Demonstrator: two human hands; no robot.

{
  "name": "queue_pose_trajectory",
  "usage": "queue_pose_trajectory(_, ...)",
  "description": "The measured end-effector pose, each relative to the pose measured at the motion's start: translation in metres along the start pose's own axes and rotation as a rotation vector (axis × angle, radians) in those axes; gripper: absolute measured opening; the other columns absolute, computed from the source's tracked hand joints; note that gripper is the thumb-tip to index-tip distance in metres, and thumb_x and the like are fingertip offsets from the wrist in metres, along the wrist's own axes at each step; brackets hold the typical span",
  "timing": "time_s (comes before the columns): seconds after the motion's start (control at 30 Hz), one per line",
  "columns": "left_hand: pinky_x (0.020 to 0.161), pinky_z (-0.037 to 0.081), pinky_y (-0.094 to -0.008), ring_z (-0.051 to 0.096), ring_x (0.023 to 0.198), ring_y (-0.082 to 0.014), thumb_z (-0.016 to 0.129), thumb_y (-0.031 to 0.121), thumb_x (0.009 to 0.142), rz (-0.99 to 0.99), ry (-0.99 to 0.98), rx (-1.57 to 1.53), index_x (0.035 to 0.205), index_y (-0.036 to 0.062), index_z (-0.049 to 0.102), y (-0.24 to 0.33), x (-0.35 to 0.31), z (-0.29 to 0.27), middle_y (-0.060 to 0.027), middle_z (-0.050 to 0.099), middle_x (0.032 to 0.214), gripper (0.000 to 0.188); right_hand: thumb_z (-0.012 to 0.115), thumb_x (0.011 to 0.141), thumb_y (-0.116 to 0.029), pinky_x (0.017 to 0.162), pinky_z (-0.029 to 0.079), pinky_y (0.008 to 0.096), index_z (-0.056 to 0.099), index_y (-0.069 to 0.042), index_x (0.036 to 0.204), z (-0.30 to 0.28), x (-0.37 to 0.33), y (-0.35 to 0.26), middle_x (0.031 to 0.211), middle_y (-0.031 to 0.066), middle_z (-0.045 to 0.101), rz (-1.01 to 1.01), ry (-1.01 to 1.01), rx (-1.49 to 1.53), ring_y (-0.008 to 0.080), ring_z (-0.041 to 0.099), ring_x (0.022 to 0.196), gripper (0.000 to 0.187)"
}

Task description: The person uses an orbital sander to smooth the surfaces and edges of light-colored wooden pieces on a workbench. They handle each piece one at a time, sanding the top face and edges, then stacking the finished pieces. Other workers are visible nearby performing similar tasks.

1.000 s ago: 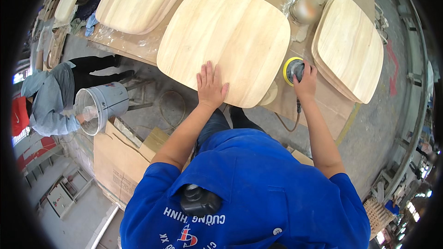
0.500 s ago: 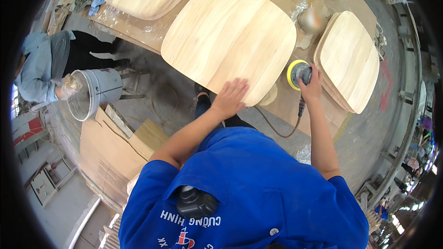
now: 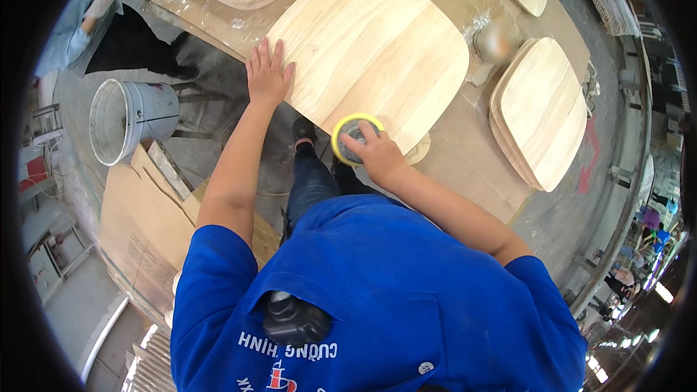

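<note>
The right hand (image 3: 377, 154) is gripping a yellow-rimmed round sander (image 3: 353, 136) at the near edge of the pale curved wooden panel (image 3: 370, 51); the left hand (image 3: 267, 72), fingers spread flat, is steadying its side; most of the face is looking smooth already.

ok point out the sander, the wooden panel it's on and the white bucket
sander (image 3: 353, 134), head view, on its yellow disc rim
wooden panel (image 3: 370, 36), head view, middle of its bare top face
white bucket (image 3: 149, 109), head view, on its outer side wall
</note>
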State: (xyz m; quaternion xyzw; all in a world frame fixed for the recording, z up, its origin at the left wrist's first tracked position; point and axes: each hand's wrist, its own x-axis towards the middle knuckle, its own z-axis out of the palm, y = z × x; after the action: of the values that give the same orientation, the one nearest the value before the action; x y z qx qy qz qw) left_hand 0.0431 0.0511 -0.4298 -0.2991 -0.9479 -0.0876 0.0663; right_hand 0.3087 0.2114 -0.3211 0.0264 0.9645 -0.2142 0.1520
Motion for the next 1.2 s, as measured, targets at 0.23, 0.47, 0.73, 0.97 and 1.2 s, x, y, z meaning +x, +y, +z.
queue_pose_trajectory(0.23,0.111,0.023,-0.0536,0.023,0.139,-0.0438,0.048,0.047,0.093,0.022,0.056,-0.074,0.148,0.0194,0.032,-0.001,-0.003,0.005,-0.017,0.022,0.154,0.063,0.065,0.075,-0.005,0.085,0.051,0.0449,0.05,-0.024,0.129,-0.021,0.014,0.036,0.131,0.0196,0.042,0.071,0.074,0.02,0.0427,0.057,0.098,0.059)
queue_pose_trajectory(0.47,0.111,0.024,-0.0517,0.025,0.137,-0.0467,0.049,0.045,0.093,0.032,0.071,-0.06,0.146,0.0176,0.035,0.0,-0.002,0.004,-0.0189,0.025,0.153,0.061,0.073,0.074,-0.008,0.084,0.051,0.047,0.045,-0.022,0.133,-0.055,0.068,0.091,0.129,0.0229,0.04,0.295,0.285,-0.025,0.0443,0.059,0.097,0.067)
queue_pose_trajectory(0.73,0.11,0.026,-0.052,0.028,0.135,-0.0469,0.051,0.043,0.092,0.045,0.112,-0.06,0.145,0.0167,0.037,0.001,-0.002,0.002,-0.0198,0.029,0.15,0.061,0.069,0.079,-0.012,0.084,0.051,0.0466,0.036,-0.021,0.14,-0.084,0.089,0.117,0.134,0.0233,0.034,0.558,0.365,-0.067,0.0458,0.058,0.097,0.07)
queue_pose_trajectory(0.97,0.113,0.022,-0.0518,0.021,0.14,-0.0419,0.05,0.047,0.091,0.01,0.063,-0.096,0.147,0.0201,0.035,0.001,-0.003,0.004,-0.0159,0.023,0.154,0.063,0.074,0.074,-0.008,0.082,0.051,0.048,0.042,-0.021,0.135,-0.039,0.053,0.076,0.129,0.0256,0.038,0.27,0.275,-0.031,0.0464,0.059,0.094,0.071)
queue_pose_trajectory(1.2,0.112,0.022,-0.0522,0.021,0.14,-0.0423,0.05,0.046,0.092,0.007,0.038,-0.073,0.147,0.0191,0.034,0.001,-0.003,0.003,-0.016,0.022,0.154,0.063,0.068,0.08,-0.011,0.084,0.051,0.0462,0.037,-0.021,0.14,-0.077,0.081,0.12,0.134,0.0227,0.033,0.5,0.358,-0.078,0.0454,0.057,0.1,0.068)
